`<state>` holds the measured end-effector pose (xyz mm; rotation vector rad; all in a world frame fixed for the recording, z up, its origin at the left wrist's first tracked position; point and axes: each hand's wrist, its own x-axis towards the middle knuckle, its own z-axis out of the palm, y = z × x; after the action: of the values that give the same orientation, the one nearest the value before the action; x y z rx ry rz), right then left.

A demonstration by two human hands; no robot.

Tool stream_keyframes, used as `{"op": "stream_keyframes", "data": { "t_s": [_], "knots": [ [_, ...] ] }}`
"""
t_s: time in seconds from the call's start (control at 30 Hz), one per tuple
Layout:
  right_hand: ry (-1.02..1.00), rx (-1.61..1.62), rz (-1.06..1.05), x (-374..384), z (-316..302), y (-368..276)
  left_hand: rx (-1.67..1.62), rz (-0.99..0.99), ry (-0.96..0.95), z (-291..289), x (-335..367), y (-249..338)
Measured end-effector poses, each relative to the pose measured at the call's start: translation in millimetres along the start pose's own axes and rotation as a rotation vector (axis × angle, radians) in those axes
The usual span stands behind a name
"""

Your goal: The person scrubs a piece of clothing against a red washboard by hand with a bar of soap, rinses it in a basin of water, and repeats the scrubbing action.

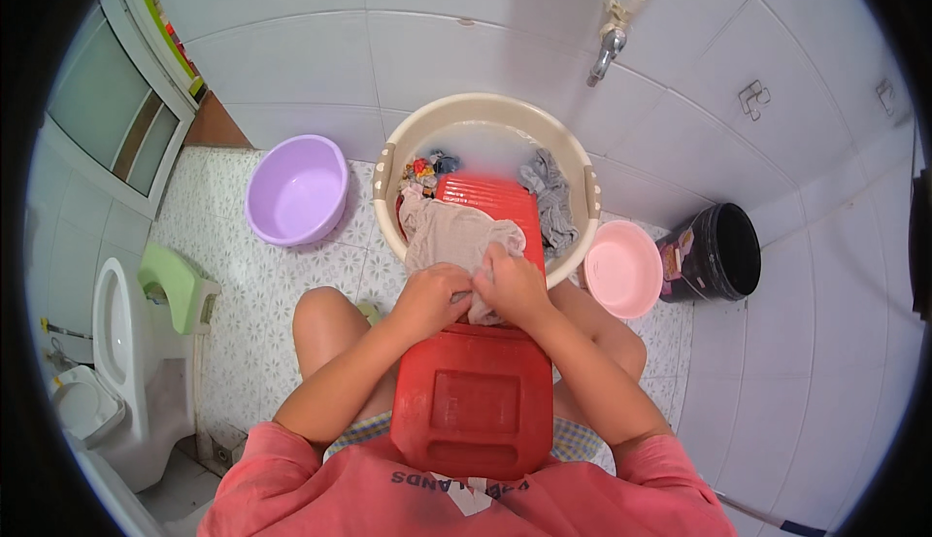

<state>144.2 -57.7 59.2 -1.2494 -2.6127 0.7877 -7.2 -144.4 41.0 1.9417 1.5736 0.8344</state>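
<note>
A wet, pale beige cloth (442,234) lies over the ridged part of a red washboard (476,396). The board slants from my lap into a large cream basin (476,105). My left hand (432,296) grips the cloth's near edge, its fingers curled in. Beside it my right hand (510,286) pinches a bunched fold of the same cloth. The two hands almost touch at the board's middle. Cloudy water fills the basin, with grey clothes (551,202) soaking on the right and a small multicoloured cloth (424,170) on the left.
A purple basin (298,192) stands to the left and a pink basin (623,270) to the right, next to a black bucket (728,251) lying tilted. A metal tap (608,56) juts from the tiled wall. A green stool (177,285) and a white toilet (131,362) are at far left.
</note>
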Motion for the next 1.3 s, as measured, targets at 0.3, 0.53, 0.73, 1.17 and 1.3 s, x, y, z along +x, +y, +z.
{"op": "stream_keyframes", "data": {
  "t_s": [0.3,0.53,0.73,1.17,1.3],
  "knots": [
    [0.042,0.107,-0.032,6.9,-3.7,12.3,0.030,0.057,0.036,-6.3,6.7,11.9],
    [0.165,0.009,0.259,10.5,-0.9,23.2,-0.014,-0.166,0.082,-27.9,55.8,-33.6],
    [0.436,0.363,0.263,-4.4,7.1,42.2,0.440,-0.180,-0.092,-6.8,81.1,-81.8],
    [0.360,1.208,0.329,-10.6,-21.5,48.7,-0.121,-0.100,0.021,-42.1,23.4,-22.9],
    [0.266,0.446,-0.048,1.4,0.6,-5.0,0.058,-0.082,0.080,-17.1,15.8,-13.5]
  ]
}}
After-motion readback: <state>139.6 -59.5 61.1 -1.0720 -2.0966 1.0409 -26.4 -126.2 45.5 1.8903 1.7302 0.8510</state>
